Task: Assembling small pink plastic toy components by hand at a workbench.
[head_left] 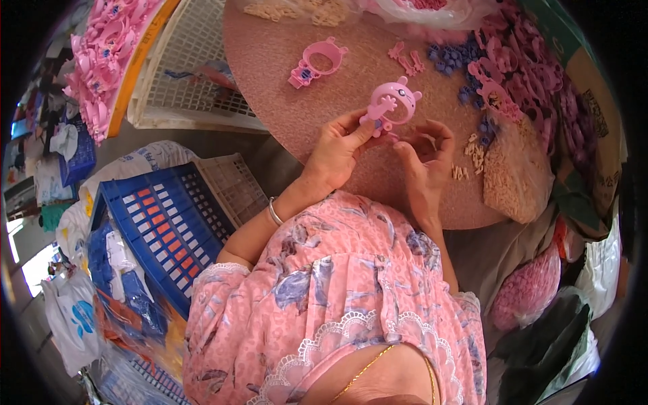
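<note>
My left hand (337, 150) is closed on a pink plastic toy body (405, 92), a round open ring with two small ears, a printed face and a little arm piece across its front. It is held just above the round table (283, 101). Close by on the right, my right hand (430, 158) has its thumb and finger at the toy's lower end, around a small pink piece (393, 137). Its other fingers are curled and raised. Another pink ring body (322, 59) lies farther off on the table, left of several loose pink arm pieces (406, 59).
Blue small parts (456, 57) and a heap of pink ring bodies (520, 74) lie at the right. A clear bag of beige pieces (516, 169) rests on the table's right edge. Left stand a white crate (189, 61) and a blue basket (155, 229).
</note>
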The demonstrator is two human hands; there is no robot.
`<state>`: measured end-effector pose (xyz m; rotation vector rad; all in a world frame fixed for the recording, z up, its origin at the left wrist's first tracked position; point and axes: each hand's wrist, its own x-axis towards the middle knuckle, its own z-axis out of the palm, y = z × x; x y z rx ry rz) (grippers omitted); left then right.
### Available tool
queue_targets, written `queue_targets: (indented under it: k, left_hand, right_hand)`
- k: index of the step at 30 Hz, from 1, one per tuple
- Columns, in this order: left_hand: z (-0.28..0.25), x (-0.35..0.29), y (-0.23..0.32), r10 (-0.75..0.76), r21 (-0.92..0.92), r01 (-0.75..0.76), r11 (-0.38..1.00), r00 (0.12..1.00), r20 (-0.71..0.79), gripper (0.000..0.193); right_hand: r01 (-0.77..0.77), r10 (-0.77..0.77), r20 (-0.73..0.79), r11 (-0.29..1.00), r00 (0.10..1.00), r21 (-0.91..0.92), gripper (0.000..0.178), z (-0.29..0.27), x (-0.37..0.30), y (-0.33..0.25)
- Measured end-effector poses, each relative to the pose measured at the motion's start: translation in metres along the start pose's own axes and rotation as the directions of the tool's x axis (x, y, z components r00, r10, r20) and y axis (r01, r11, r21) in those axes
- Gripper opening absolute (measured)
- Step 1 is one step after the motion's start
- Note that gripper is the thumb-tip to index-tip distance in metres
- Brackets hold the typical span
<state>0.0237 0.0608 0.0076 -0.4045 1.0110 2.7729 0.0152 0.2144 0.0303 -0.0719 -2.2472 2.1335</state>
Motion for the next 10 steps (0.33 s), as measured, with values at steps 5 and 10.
queue_targets:
  k: [5, 10]
  left_hand:
    - [0.002, -0.001, -0.004, 0.061, 0.065, -0.062, 0.996, 0.998, 0.017, 0.031]
    - [-0.002, 0.000, 0.003, 0.067, 0.031, -0.064, 0.997, 0.993, -0.092, 0.032]
  right_hand:
    - [-0.117, 0.094, 0.136, 0.979, 0.986, 0.168, 0.027, -0.004, 0.002, 0.008]
    - [0.249, -0.208, 0.137, 0.835, 0.968, -0.490, 0.032, -0.019, 0.011, 0.013]
